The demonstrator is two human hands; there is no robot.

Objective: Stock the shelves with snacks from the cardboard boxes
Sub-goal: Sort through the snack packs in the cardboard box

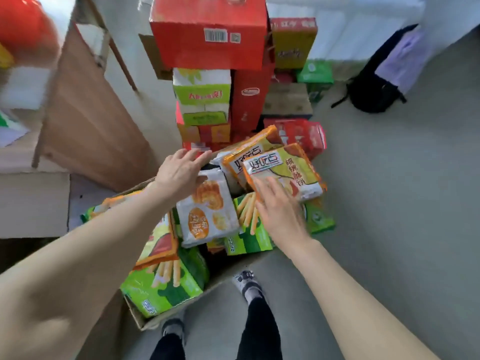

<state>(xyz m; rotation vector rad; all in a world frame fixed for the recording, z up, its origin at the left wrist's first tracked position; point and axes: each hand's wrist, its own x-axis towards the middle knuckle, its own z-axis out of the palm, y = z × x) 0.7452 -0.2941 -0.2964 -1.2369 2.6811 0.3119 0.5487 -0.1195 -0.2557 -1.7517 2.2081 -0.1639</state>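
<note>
While both bare arms stretch in from the lower corners of the frame, the hands meet over an open cardboard box (141, 322) that sits on the floor (389, 216) at lower centre. The left hand (179, 174) hovers just above mid-frame, back upward, fingers straight and slightly spread toward the far side of the box. Its thumb lies at the top edge of a white pastry packet (207, 216); whether it presses that edge cannot be told. The right hand (279, 211) is flat, fingers straight and close together, fingertips resting on the lower part of an orange-edged packet (285, 167) that leans tilted at the box's far right. A second orange-edged packet (246, 149) stands just behind it, partly covered by it. Green stick-snack packs fill much of the box: the near green pack (166, 289) at the lower left corner, the far green pack (246, 237) beside the right wrist.

Beyond the box, at upper centre, cartons are stacked: a red carton (187, 48) on top, a green-and-white carton (202, 92) below, a tall red carton (249, 107) beside that. A red wrapped pack (306, 136) lies just behind the orange-edged packets. A black backpack (371, 92) rests on the floor at upper right, and a brown cardboard panel (88, 120) leans at left. A grey shoe (248, 283) stands just beside the box's near edge; the other shoe (173, 329) is at bottom centre.
</note>
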